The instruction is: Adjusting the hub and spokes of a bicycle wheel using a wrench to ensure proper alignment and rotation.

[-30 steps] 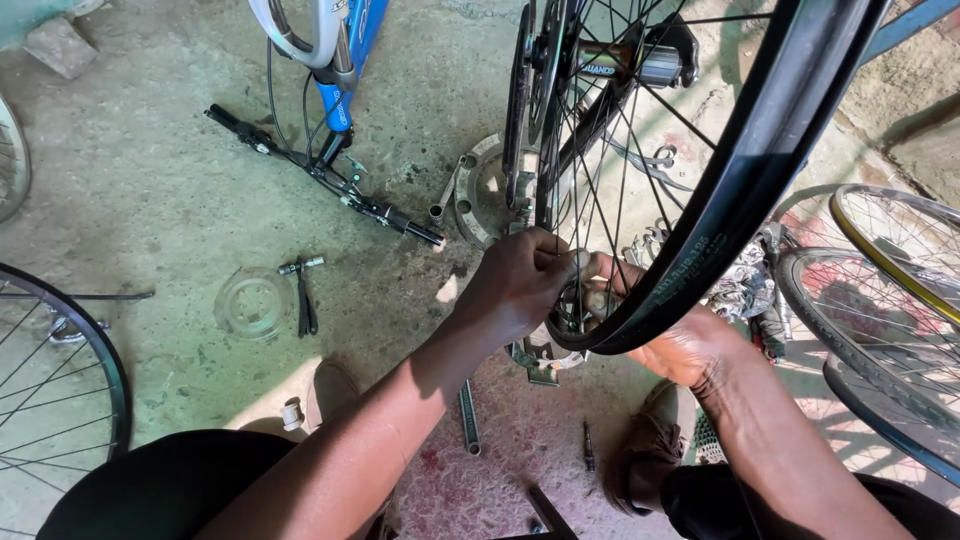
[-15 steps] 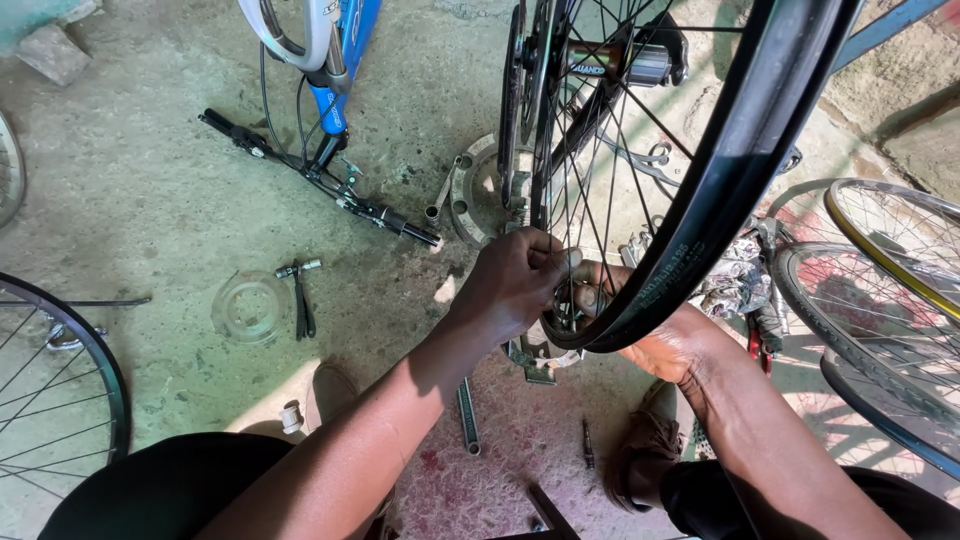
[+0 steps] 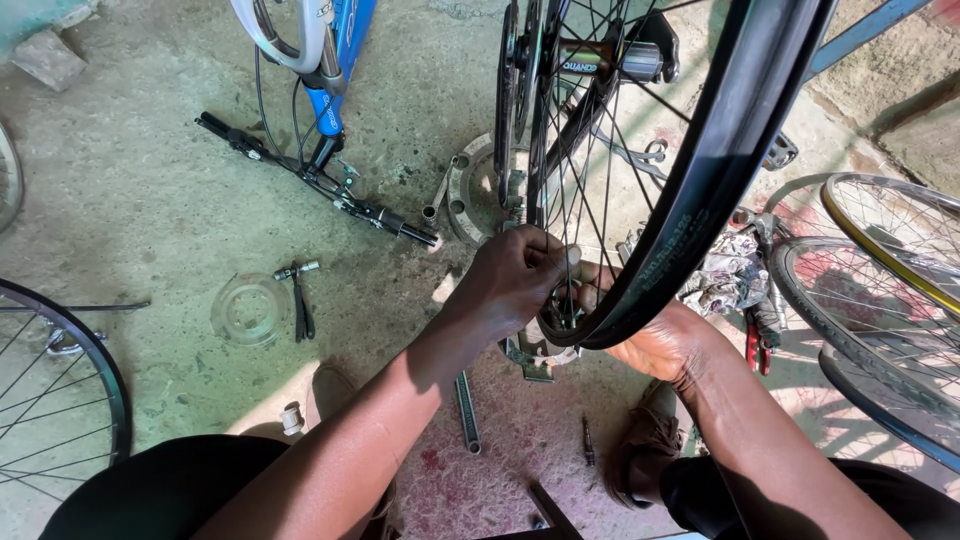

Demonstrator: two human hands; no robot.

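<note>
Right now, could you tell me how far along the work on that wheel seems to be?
Done: the wheel stands with a tyre on its rim, tools lying on the floor. In hand: the left hand and right hand grip it near the bottom, among the spokes. What is left cannot be told.

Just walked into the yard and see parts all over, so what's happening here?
A person crouches over a bicycle wheel standing upright on the concrete floor. The left hand pinches the spokes near the rim's lowest point, and the right hand steadies the tyre from below. A clear plastic disc, small tools and other wheels lie around.
</note>
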